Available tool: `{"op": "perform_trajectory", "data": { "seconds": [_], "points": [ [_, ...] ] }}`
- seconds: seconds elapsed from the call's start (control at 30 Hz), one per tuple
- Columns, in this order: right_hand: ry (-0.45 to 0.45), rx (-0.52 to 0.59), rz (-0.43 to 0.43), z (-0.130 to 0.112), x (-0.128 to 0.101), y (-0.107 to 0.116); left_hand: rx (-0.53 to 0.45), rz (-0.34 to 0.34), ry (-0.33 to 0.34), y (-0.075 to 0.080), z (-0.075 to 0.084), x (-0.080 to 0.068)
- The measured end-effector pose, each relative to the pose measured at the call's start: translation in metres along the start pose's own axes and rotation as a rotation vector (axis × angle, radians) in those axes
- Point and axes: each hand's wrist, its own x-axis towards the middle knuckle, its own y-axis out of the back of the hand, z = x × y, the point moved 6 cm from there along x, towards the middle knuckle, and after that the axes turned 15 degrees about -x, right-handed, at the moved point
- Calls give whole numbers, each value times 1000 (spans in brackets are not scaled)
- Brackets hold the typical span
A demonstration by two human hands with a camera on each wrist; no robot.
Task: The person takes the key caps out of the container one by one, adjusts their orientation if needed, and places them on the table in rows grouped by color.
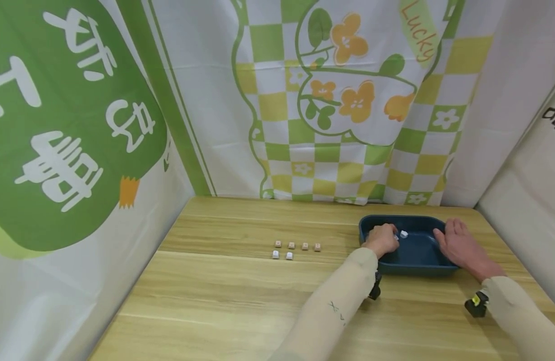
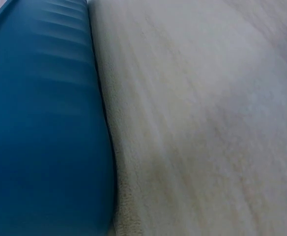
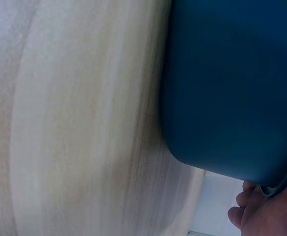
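A dark blue rectangular tray (image 1: 417,253) stands on the wooden table at the right. My left hand (image 1: 382,239) reaches over its left side, fingers bent down inside, pinching a small white keycap (image 1: 396,237) that is partly hidden by the fingertips. Another white keycap (image 1: 404,234) lies on the tray floor just to the right. At the opposite end my right hand (image 1: 462,245) holds the rim, thumb on the inner side and fingers along the outside. The right wrist view catches some of its fingers (image 3: 246,206) past the tray's rim (image 3: 286,177).
Left of the tray, a back row of several pinkish keycaps (image 1: 291,245) sits on the table (image 1: 223,291). Two white keycaps (image 1: 275,254) form a row in front of them. A patterned cloth (image 1: 277,100) hangs behind the table, with more cloth (image 1: 101,240) at the left side.
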Motion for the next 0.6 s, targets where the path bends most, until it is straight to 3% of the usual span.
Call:
{"op": "perform_trajectory", "data": {
  "seconds": [0.6],
  "points": [
    [4,24,-5,0,1,-1,50,-9,-26,-1,5,-3]
  ]
}}
